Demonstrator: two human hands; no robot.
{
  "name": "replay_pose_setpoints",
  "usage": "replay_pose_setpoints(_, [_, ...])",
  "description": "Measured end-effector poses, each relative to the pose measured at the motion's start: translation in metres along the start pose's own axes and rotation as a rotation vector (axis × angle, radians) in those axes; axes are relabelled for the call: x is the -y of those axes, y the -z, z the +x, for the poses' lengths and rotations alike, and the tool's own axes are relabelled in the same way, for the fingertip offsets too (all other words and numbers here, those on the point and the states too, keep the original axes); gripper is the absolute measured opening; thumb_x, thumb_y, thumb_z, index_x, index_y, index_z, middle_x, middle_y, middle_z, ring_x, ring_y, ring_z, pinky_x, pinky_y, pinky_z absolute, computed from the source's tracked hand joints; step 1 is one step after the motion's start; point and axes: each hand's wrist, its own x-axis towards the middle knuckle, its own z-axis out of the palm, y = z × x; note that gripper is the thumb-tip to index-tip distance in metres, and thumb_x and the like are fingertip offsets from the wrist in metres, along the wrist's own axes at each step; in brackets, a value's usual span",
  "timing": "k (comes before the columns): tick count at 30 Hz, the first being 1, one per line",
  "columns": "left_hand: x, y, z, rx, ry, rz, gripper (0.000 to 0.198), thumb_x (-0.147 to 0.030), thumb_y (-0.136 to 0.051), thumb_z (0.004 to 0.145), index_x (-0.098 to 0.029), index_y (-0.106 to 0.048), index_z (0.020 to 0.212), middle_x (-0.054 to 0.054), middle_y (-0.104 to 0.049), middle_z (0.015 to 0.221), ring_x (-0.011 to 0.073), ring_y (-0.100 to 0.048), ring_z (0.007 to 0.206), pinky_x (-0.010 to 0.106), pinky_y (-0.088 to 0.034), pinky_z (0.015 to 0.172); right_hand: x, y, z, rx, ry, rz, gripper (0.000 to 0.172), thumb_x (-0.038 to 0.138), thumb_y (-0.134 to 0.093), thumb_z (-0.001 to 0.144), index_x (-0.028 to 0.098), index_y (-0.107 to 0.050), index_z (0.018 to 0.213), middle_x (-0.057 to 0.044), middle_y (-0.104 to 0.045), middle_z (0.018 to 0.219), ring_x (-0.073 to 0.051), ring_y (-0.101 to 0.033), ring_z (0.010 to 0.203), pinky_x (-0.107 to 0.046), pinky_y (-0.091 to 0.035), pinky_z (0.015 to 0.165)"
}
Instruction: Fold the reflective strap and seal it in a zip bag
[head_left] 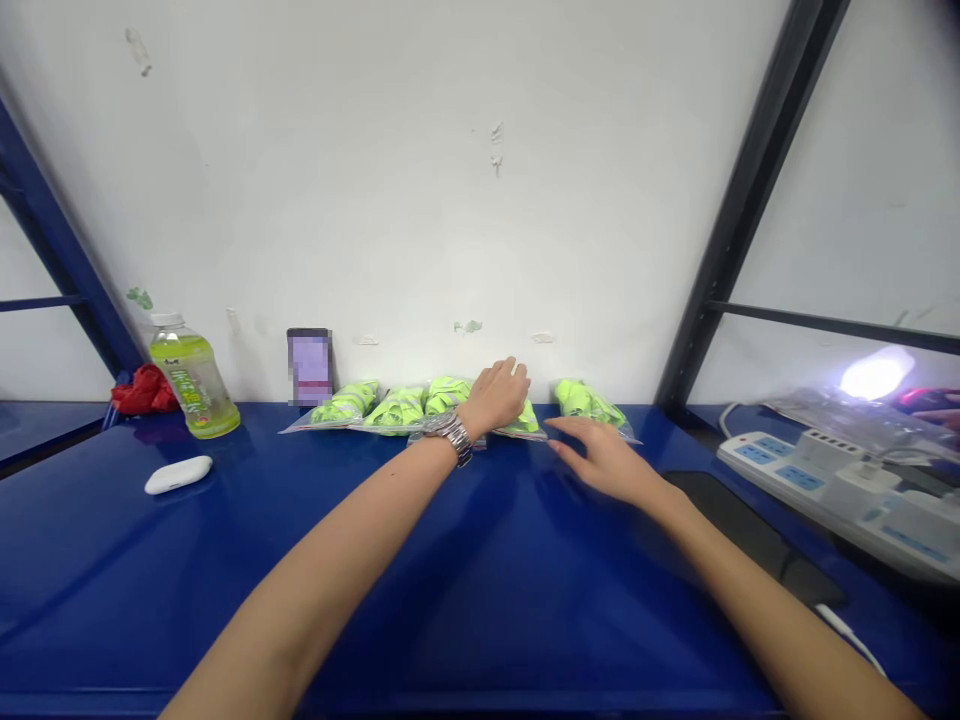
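Observation:
Clear plastic bags with neon-yellow cloth stand in a row along the wall. My left hand (496, 394), with a metal watch at the wrist, is over a bag (529, 418) right of the middle; its fingers are bent, and whether they grip the bag cannot be made out. To its left are a far-left bag (346, 402), another bag (399, 408) and a third (448, 394). My right hand (592, 455) is beside the rightmost bag (586, 402), thumb and fingers apart, with nothing seen between them.
On the blue table (465, 600) are a drink bottle (193, 380), a red bag (146, 390), a white earphone case (178, 475) and a dark tablet-like device (742, 530). A phone (310, 366) leans on the wall. Power strips (832, 480) lie at the right.

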Motion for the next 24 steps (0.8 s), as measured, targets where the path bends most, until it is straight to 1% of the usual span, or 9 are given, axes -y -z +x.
replay_pose_setpoints(2, [-0.004, -0.015, 0.012, 0.060, 0.026, -0.034, 0.045, -0.038, -0.024, 0.099, -0.007, -0.044, 0.126, 0.021, -0.044, 0.138, 0.0285, -0.043, 0.126, 0.040, -0.037, 0.099, -0.013, 0.001, -0.002, -0.054, -0.109, -0.131, 0.039, 0.030, -0.044, 0.093, 0.014, -0.059, 0.124, -0.016, -0.062, 0.122, -0.030, -0.056, 0.114, -0.042, -0.044, 0.097])
replay_pose_setpoints(4, [-0.009, -0.033, 0.014, 0.124, 0.057, -0.062, 0.053, -0.044, -0.028, 0.097, -0.003, -0.041, 0.129, 0.024, -0.042, 0.140, 0.0310, -0.039, 0.131, 0.041, -0.034, 0.102, -0.025, 0.000, -0.005, -0.061, -0.213, -0.290, 0.045, 0.031, -0.046, 0.091, 0.011, -0.053, 0.130, -0.021, -0.056, 0.128, -0.035, -0.052, 0.118, -0.046, -0.044, 0.095])
replay_pose_setpoints(7, [-0.015, -0.055, 0.009, 0.164, 0.100, -0.095, 0.056, -0.043, -0.026, 0.096, -0.003, -0.036, 0.134, 0.024, -0.037, 0.144, 0.0317, -0.034, 0.135, 0.044, -0.029, 0.107, -0.037, -0.003, -0.008, -0.008, -0.308, -0.427, 0.054, 0.032, -0.048, 0.090, 0.010, -0.043, 0.138, -0.025, -0.045, 0.136, -0.039, -0.047, 0.122, -0.047, -0.045, 0.092])
replay_pose_setpoints(9, [-0.018, -0.065, 0.005, 0.163, 0.115, -0.112, 0.055, -0.042, -0.025, 0.096, -0.004, -0.036, 0.134, 0.023, -0.038, 0.144, 0.0308, -0.034, 0.135, 0.044, -0.027, 0.108, -0.038, -0.005, -0.008, 0.034, -0.336, -0.462, 0.056, 0.033, -0.049, 0.089, 0.011, -0.040, 0.140, -0.026, -0.042, 0.138, -0.039, -0.046, 0.123, -0.047, -0.045, 0.092])
replay_pose_setpoints(12, [-0.020, -0.072, 0.003, 0.141, 0.119, -0.129, 0.052, -0.042, -0.026, 0.095, -0.006, -0.039, 0.130, 0.021, -0.043, 0.140, 0.0296, -0.038, 0.132, 0.043, -0.027, 0.107, -0.034, -0.005, -0.005, 0.086, -0.350, -0.494, 0.057, 0.034, -0.051, 0.088, 0.013, -0.037, 0.140, -0.026, -0.039, 0.140, -0.039, -0.046, 0.123, -0.047, -0.045, 0.091])
replay_pose_setpoints(16, [-0.021, -0.078, 0.001, 0.098, 0.113, -0.143, 0.051, -0.042, -0.026, 0.096, -0.006, -0.040, 0.129, 0.021, -0.047, 0.134, 0.0295, -0.041, 0.128, 0.043, -0.029, 0.106, -0.030, -0.004, -0.001, 0.142, -0.343, -0.535, 0.060, 0.034, -0.054, 0.087, 0.015, -0.035, 0.141, -0.025, -0.036, 0.142, -0.038, -0.045, 0.124, -0.046, -0.044, 0.092])
replay_pose_setpoints(20, [-0.023, -0.080, -0.004, 0.052, 0.112, -0.145, 0.051, -0.043, -0.027, 0.096, -0.005, -0.041, 0.128, 0.021, -0.049, 0.131, 0.0300, -0.044, 0.123, 0.043, -0.030, 0.104, -0.032, -0.003, -0.002, 0.162, -0.314, -0.594, 0.059, 0.032, -0.053, 0.088, 0.017, -0.033, 0.141, -0.021, -0.043, 0.137, -0.034, -0.051, 0.116, -0.042, -0.045, 0.089])
replay_pose_setpoints(24, [-0.024, -0.079, -0.005, 0.015, 0.115, -0.132, 0.052, -0.043, -0.027, 0.096, -0.005, -0.043, 0.127, 0.020, -0.050, 0.128, 0.0294, -0.045, 0.121, 0.041, -0.031, 0.103, -0.037, -0.006, -0.004, 0.143, -0.284, -0.677, 0.053, 0.030, -0.050, 0.090, 0.017, -0.035, 0.139, -0.020, -0.050, 0.131, -0.032, -0.056, 0.107, -0.037, -0.045, 0.078])
